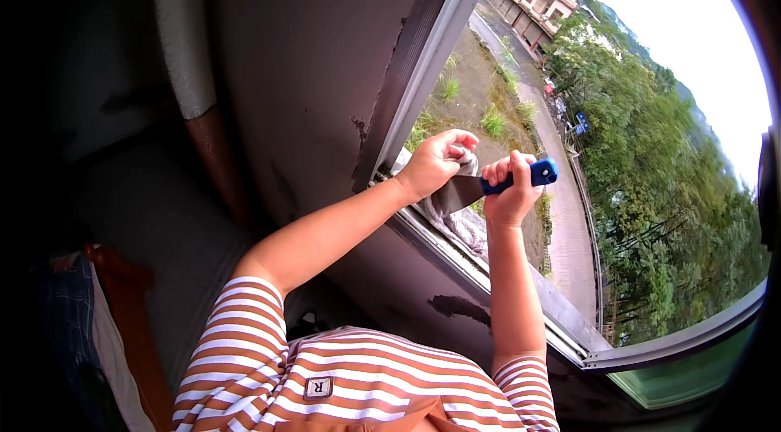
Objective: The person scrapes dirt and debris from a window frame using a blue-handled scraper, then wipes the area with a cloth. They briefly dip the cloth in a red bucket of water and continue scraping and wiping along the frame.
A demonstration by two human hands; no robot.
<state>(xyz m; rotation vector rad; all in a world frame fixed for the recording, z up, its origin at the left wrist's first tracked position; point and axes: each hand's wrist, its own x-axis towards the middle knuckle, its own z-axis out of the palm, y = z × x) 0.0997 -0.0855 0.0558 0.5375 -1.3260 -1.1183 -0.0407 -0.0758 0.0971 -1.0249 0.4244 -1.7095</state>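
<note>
My right hand (512,188) is closed around the blue handle of a putty knife (462,193), its broad metal blade pointing left over the sill. Bent fingers of my left hand (436,160) pinch a grey cloth (467,162) just beyond the blade. The cloth hangs behind the blade, and grey fabric also lies along the window track (451,249); whether it is all one piece I cannot tell. Both hands are at the lower corner of an open window. The blade's tip is partly hidden by the cloth and my left hand.
The aluminium window frame (421,60) rises beside a dark wall (305,66) with chipped patches. Glass (689,365) stands at the lower right. Outside lie a paved road (573,218), trees and buildings. A pipe (183,35) runs along the left; wooden furniture with fabric stands lower left.
</note>
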